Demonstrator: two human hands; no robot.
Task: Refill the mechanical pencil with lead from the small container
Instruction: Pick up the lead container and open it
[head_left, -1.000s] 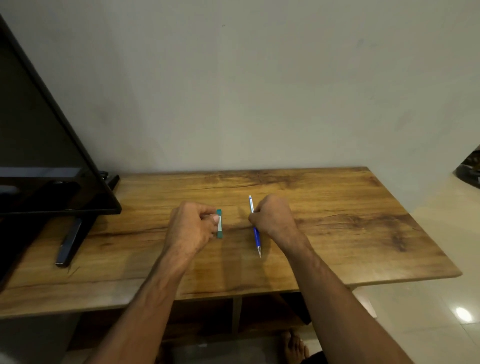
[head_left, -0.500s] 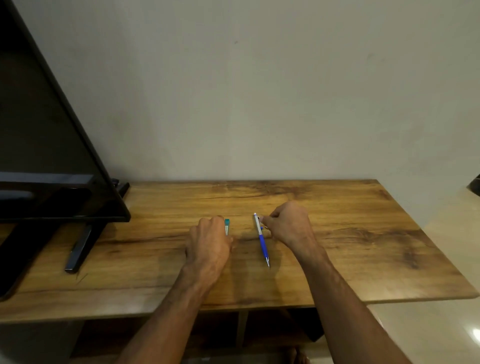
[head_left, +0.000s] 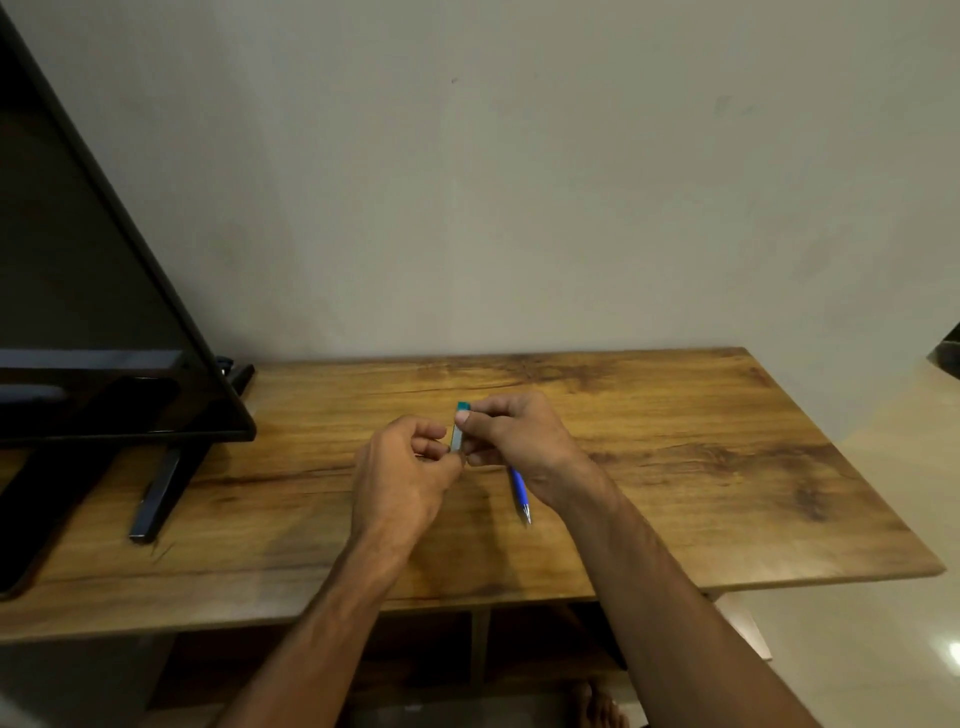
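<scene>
The small lead container (head_left: 458, 431), clear with a teal cap at its far end, is now gripped from both sides above the middle of the table (head_left: 727, 467). Half a second ago it was held by the left hand (head_left: 402, 478) alone while the right hand (head_left: 511, 441) rested at the mechanical pencil (head_left: 519, 493). The pencil has been let go and lies on the wood under the right wrist, tip toward the near edge. Left fingers are closed on the container's near end, right thumb and forefinger pinched on the cap end. It is judged that opening is being started; no lead has been taken out yet.
</scene>
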